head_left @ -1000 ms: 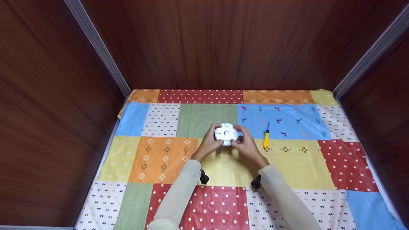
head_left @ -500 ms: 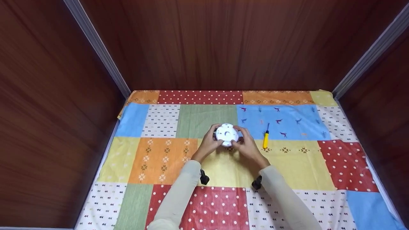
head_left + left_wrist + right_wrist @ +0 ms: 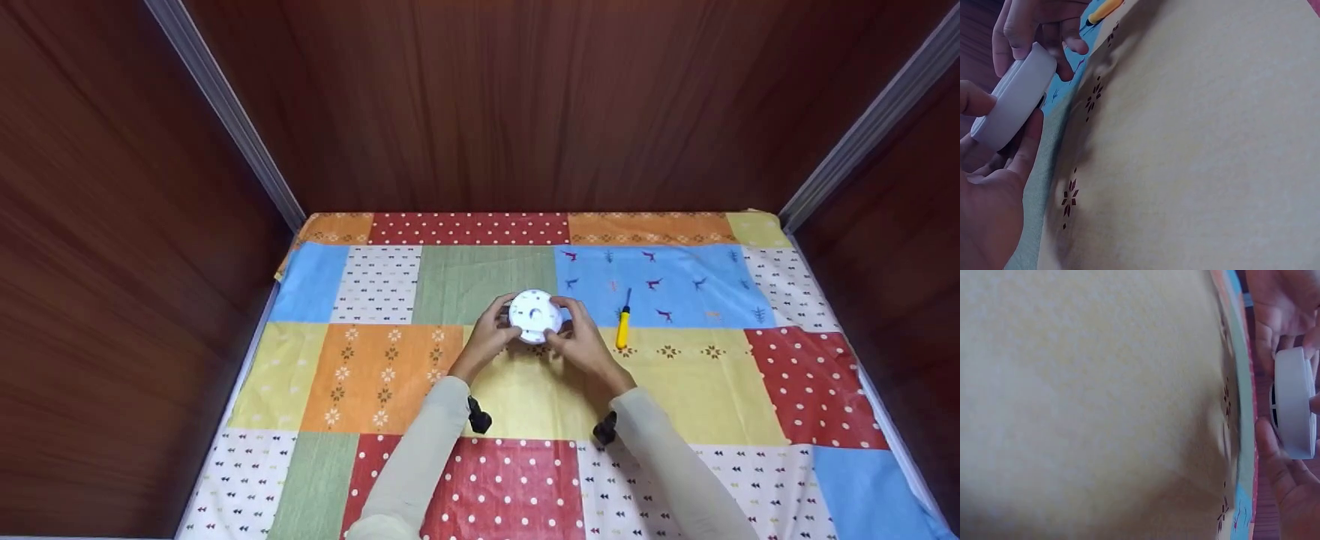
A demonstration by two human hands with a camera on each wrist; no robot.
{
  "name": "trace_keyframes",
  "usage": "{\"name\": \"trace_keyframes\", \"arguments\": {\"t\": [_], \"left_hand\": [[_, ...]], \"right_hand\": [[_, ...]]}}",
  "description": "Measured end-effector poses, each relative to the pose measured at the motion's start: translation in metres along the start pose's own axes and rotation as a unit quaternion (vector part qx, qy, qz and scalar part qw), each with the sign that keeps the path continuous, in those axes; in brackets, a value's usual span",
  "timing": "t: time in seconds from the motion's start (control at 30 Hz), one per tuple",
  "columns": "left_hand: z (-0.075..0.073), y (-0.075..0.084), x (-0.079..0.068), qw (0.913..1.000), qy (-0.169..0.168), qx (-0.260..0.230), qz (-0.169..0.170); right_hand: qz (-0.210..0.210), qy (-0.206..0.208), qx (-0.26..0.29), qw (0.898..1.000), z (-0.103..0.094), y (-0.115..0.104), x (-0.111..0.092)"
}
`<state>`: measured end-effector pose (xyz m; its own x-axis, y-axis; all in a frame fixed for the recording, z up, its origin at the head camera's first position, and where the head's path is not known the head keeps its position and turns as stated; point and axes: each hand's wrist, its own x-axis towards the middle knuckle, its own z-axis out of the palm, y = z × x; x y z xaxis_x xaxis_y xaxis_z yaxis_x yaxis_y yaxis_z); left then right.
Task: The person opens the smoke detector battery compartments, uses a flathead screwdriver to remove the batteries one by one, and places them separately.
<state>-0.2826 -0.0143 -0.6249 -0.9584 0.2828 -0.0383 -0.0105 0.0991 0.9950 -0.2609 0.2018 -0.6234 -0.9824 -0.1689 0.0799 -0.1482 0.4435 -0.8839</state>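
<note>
A round white smoke detector (image 3: 535, 316) is held between both hands above the cloth, its flat back with small holes and a central opening facing up. My left hand (image 3: 491, 337) grips its left side, thumb on the near rim and fingers round the edge. On the opposite side my right hand (image 3: 583, 343) pinches the rim between thumb and fingers. The left wrist view shows the smooth side wall of the smoke detector (image 3: 1019, 98) tilted between the hands. Dark slots show on the underside of the smoke detector (image 3: 1294, 402) in the right wrist view.
A screwdriver (image 3: 623, 328) with a yellow handle lies right of the hands, shaft pointing away. Patchwork cloth (image 3: 697, 390) covers the table. Dark wood panels (image 3: 495, 112) stand behind and at both sides, with metal strips (image 3: 232, 112) at the corners.
The smoke detector has shifted slightly right, and the marks and notches on its upper face appear a little turned. Both hands keep their hold; the screwdriver lies as before.
</note>
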Motion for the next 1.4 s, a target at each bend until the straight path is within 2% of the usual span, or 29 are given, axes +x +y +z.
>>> {"name": "trace_keyframes", "arguments": {"t": [0.2, 0.47, 0.77, 1.03, 1.4], "left_hand": [[-0.002, -0.002, 0.000, 0.9981, -0.006, -0.061, -0.005], [0.000, -0.007, -0.002, 0.9950, 0.002, -0.098, -0.018], [0.001, -0.010, -0.004, 0.9944, 0.003, -0.100, -0.033], [0.002, -0.012, -0.005, 0.9925, -0.009, -0.117, -0.035], [0.004, -0.012, -0.005, 0.9937, 0.010, -0.104, -0.041]], "right_hand": [[-0.002, -0.008, -0.012, 1.000, -0.002, -0.001, 0.001], [-0.032, -0.006, -0.050, 0.998, -0.001, 0.000, 0.005], [-0.018, 0.003, -0.074, 0.997, 0.000, 0.000, 0.003], [-0.017, 0.007, -0.085, 0.996, 0.002, -0.002, 0.002], [-0.010, 0.003, -0.069, 0.998, 0.004, -0.003, 0.005]]}}
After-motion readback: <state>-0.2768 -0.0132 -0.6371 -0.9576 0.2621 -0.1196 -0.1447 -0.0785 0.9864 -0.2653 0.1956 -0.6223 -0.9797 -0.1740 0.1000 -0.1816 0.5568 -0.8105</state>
